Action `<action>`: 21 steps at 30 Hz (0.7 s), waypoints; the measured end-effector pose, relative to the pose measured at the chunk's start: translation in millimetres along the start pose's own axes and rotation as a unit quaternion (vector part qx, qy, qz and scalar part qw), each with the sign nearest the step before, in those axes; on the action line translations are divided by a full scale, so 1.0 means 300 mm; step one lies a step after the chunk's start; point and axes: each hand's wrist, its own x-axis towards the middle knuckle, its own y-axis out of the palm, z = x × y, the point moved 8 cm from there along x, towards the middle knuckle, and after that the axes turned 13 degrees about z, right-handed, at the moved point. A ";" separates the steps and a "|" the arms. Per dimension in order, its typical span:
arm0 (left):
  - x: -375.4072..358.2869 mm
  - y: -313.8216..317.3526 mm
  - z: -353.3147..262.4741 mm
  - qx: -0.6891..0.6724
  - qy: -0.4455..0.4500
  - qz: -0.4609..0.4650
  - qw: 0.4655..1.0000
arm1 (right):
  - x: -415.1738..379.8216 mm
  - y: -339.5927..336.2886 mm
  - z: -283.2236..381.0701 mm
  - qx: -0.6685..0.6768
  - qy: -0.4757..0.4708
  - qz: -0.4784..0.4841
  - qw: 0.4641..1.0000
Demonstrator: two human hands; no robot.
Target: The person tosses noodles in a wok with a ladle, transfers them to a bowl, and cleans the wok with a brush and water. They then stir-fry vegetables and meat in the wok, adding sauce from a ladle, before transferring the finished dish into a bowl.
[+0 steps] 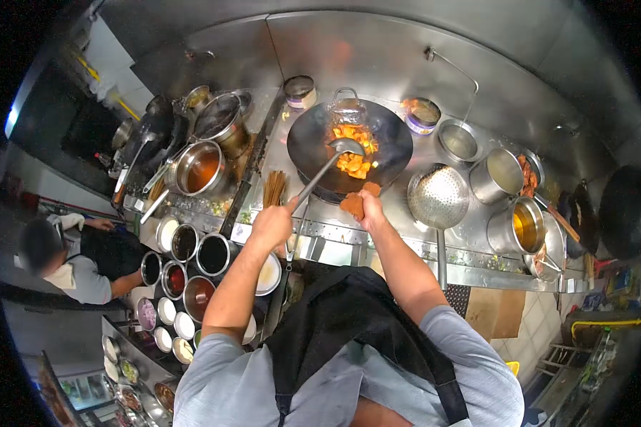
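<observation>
My left hand is wrapped round the handle of a steel wok ladle, whose bowl rests over orange, sauce-coated food pieces in a large black wok. With my right hand I grip a folded reddish-brown cloth against the wok's near rim. What the cloth covers is hidden. Beside my left hand stands a bamboo wok brush. A perforated steel strainer lies to the right of my right hand, its handle pointing towards me.
Pots of yellow liquid and reddish liquid flank the stove. Several sauce containers stand at my left. A water spout hangs over a small pot. Another person is at the far left.
</observation>
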 end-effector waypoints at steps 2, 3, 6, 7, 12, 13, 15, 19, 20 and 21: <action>-0.092 -0.001 0.007 0.022 -0.009 0.008 1.000 | -0.003 -0.006 -0.002 0.043 -0.010 0.000 0.999; -0.150 -0.013 0.030 -0.072 0.044 0.001 0.996 | -0.024 -0.014 -0.005 0.048 -0.009 -0.002 0.999; -0.297 -0.080 0.046 -0.282 0.027 0.141 0.949 | -0.112 0.037 0.052 0.024 -0.007 0.001 1.000; -0.323 -0.110 0.014 -0.237 -0.004 0.172 0.956 | -0.143 0.067 0.053 0.051 -0.009 -0.017 0.999; -0.091 0.068 0.014 -0.157 0.045 0.045 0.985 | -0.161 0.057 -0.026 0.067 -0.028 -0.026 0.997; -0.069 0.076 -0.010 -0.114 0.061 -0.018 0.991 | -0.197 0.057 -0.066 0.082 -0.048 0.000 0.995; -0.080 0.109 -0.012 -0.146 0.050 -0.029 0.988 | -0.336 0.043 -0.170 0.082 -0.049 0.016 0.995; -0.245 0.039 0.012 -0.198 0.021 -0.023 0.980 | -0.345 -0.109 -0.289 -0.088 -0.082 0.039 0.992; -0.307 -0.005 0.007 -0.178 0.037 -0.036 0.983 | -0.354 -0.049 -0.246 0.012 -0.071 0.040 0.997; -0.353 -0.026 0.016 -0.139 0.003 0.024 0.990 | -0.400 0.070 -0.138 0.121 -0.049 0.059 0.990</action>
